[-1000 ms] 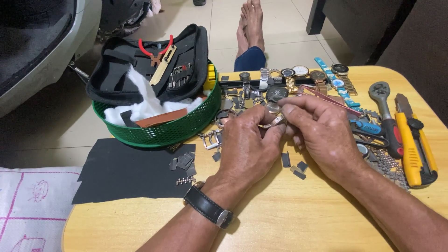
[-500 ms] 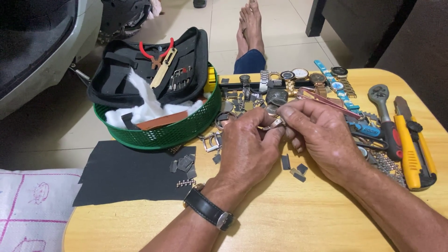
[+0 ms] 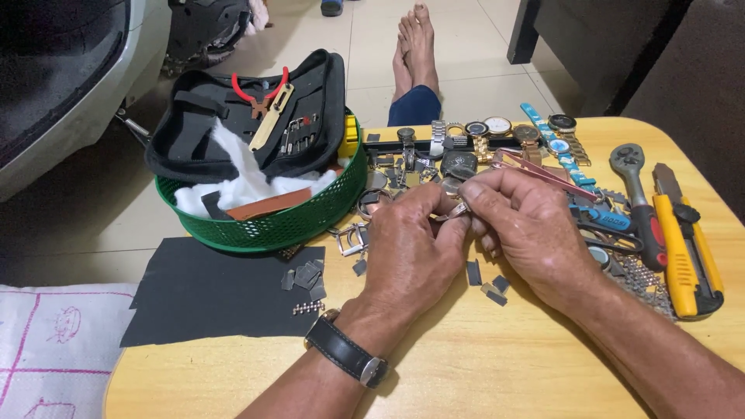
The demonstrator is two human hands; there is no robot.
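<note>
My left hand (image 3: 415, 244) and my right hand (image 3: 528, 225) meet over the middle of a round wooden table (image 3: 481, 372). Together the fingertips pinch a small metal watch-band piece (image 3: 456, 209). A pink-handled tool (image 3: 535, 169) sticks out from my right hand toward the right. A black wristwatch sits on my left wrist. Loose dark band links (image 3: 485, 283) lie on the wood just under my right hand, and more links (image 3: 306, 275) lie on a black sheet (image 3: 209, 299) to the left.
A green basket (image 3: 272, 221) holds an open black tool pouch, red pliers and white cloth. Several watches (image 3: 497, 128) lie along the far edge. A ratchet (image 3: 638, 194) and a yellow utility knife (image 3: 687, 248) lie at right. A person's bare feet (image 3: 415, 46) rest on the floor beyond.
Both hands stay together on the small metal piece; the fingers have shifted only slightly. Nothing else on the table has moved.
</note>
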